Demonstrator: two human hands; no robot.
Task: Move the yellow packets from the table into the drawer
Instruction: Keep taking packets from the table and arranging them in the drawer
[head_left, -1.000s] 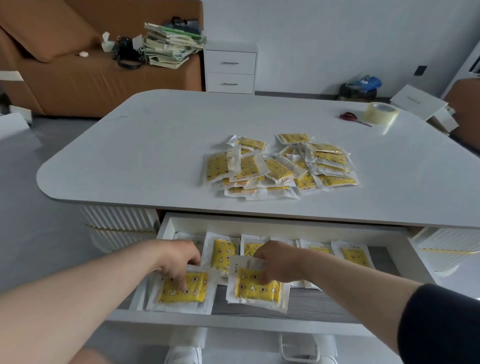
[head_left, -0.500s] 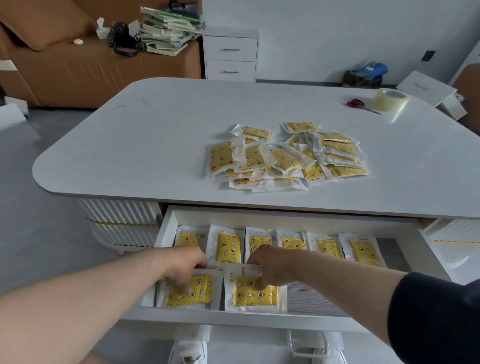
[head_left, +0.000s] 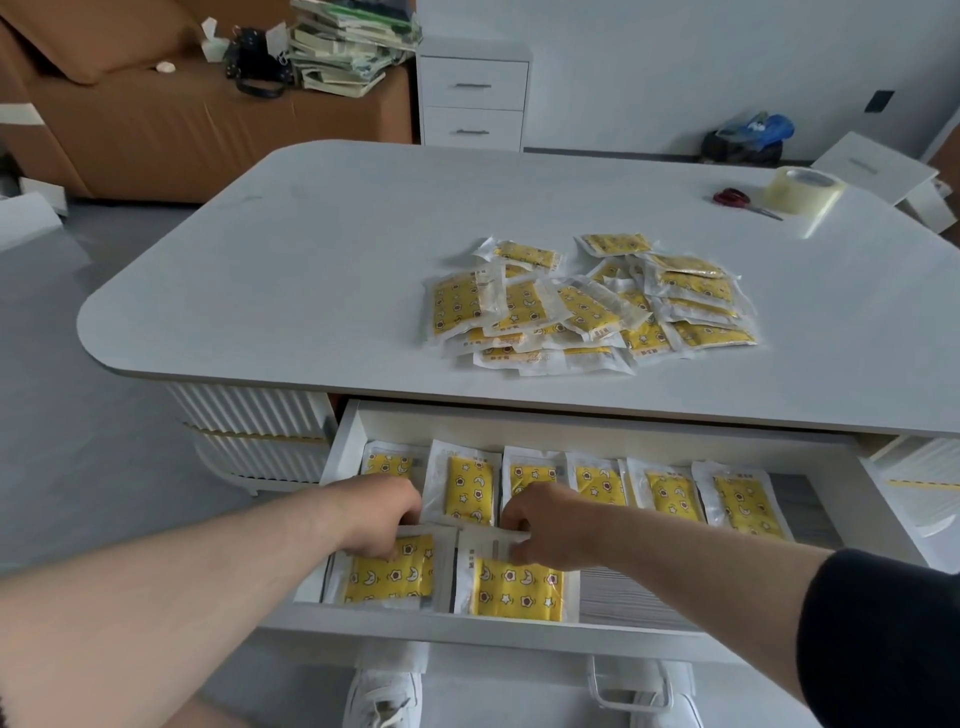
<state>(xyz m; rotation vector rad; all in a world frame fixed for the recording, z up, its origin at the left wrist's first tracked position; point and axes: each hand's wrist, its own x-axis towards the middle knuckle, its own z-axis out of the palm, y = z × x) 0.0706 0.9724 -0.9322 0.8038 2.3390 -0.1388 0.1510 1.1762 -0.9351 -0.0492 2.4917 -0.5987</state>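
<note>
- No legible text anywhere.
- Small dark print on white edges of yellow packets (head_left: 587, 306) on the table (head_left: 311, 270), too blurred to read.

Both hands reach forward and down, side by side.

The left hand (head_left: 382, 512) is palm-down with fingers curled under, its bare forearm coming in from the lower left. The right hand (head_left: 540, 522) is also palm-down, fingertips pinched together and pressed low, its forearm entering from the lower right with a dark sleeve at the elbow. The hands are near each other, not touching.
</note>
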